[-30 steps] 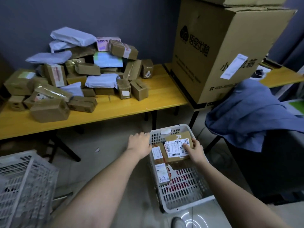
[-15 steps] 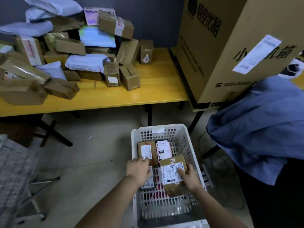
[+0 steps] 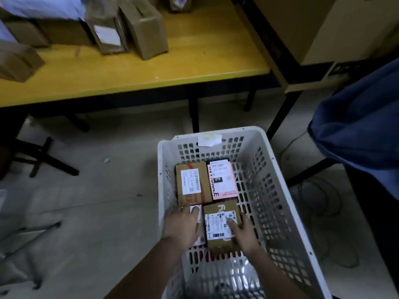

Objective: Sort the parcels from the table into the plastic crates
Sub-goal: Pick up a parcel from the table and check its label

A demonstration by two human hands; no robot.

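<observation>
The brown parcel (image 3: 221, 227) with the large white barcode label lies flat on the floor of the white plastic crate (image 3: 278, 197), in the near right of the four packed there, and both hands are down in the crate with it. The right hand (image 3: 244, 230) rests along its right edge with the fingers spread over the label, seemingly pressing or steadying it, not gripping it; the left hand (image 3: 183, 225) lies open and flat over the small white-labelled parcel (image 3: 197, 212) just beside it on the left, nothing clenched in it. The brown parcel looks like a small stiff cardboard box, likely light, with crisp corners and tape that may be a little slick, so the firm long edges would be the best places to take hold of it, not the glossy label. Beyond it, side by side against the far wall, sit a kraft box with a red tape stripe (image 3: 193, 183) and a pink parcel (image 3: 222, 180) printed with what reads as a fragile warning, which I would handle gently. The crate is rigid moulded plastic, its walls and floor pierced with slots, and it stands on the pale floor. Farther off, the yellow desk (image 3: 172, 70) on black legs carries more taped brown boxes (image 3: 142, 29), blurred here, and a blue cloth (image 3: 362, 126) hangs at the right.
</observation>
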